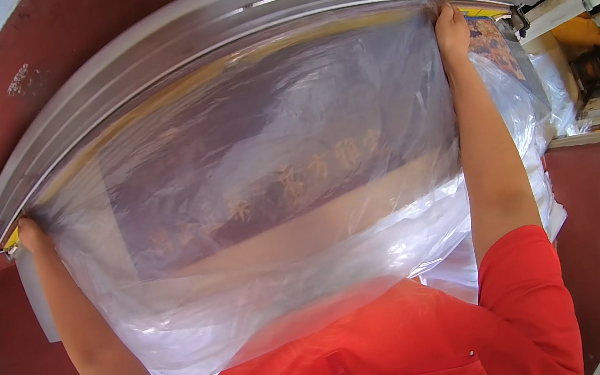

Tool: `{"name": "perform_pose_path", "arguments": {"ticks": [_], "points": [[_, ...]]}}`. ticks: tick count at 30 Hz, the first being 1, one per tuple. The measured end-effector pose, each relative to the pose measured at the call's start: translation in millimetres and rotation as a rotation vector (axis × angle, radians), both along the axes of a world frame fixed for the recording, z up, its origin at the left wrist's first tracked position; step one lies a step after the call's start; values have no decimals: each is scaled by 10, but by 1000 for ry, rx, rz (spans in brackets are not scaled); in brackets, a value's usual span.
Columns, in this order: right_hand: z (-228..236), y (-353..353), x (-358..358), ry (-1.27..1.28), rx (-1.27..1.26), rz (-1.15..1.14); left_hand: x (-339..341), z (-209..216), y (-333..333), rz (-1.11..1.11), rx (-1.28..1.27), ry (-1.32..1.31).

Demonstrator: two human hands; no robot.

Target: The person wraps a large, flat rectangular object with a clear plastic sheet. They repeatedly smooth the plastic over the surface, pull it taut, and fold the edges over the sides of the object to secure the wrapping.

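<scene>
Left hand [34, 236] and right hand [453, 33] pinch the plastic sheet [284, 279] by the metal bar [243, 3]; uneven pulling could tear it.

Faint golden characters [316, 166] on a dark, film-covered panel [267, 138]

The head view, from the left of two head-worn fisheye cameras, looks down and forward over the red shirt [378, 358], nearest at the lower edge. The plastic sheet [284, 190] fills its middle; the left hand [34, 234] and right hand [453, 33] lie farther off, toward either side. The metal beam [244, 8] curves across the top.
</scene>
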State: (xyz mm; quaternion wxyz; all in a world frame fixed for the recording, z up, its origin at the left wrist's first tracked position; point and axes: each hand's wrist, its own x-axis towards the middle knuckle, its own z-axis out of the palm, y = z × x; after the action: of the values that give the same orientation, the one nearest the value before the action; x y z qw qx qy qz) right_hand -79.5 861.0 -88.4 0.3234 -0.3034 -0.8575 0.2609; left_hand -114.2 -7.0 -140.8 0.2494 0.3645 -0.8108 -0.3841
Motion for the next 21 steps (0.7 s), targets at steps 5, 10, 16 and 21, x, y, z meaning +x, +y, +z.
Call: {"name": "perform_pose_path", "arguments": {"ticks": [5, 10, 16, 21], "points": [[40, 112, 44, -56, -71, 42, 8, 149, 333, 10, 159, -28], [240, 205, 138, -278, -285, 284, 45, 377, 965, -53, 703, 231], [478, -497, 348, -279, -314, 584, 266, 476, -195, -278, 194, 18], [287, -1023, 579, -167, -721, 885, 945, 584, -600, 1, -922, -988]]}}
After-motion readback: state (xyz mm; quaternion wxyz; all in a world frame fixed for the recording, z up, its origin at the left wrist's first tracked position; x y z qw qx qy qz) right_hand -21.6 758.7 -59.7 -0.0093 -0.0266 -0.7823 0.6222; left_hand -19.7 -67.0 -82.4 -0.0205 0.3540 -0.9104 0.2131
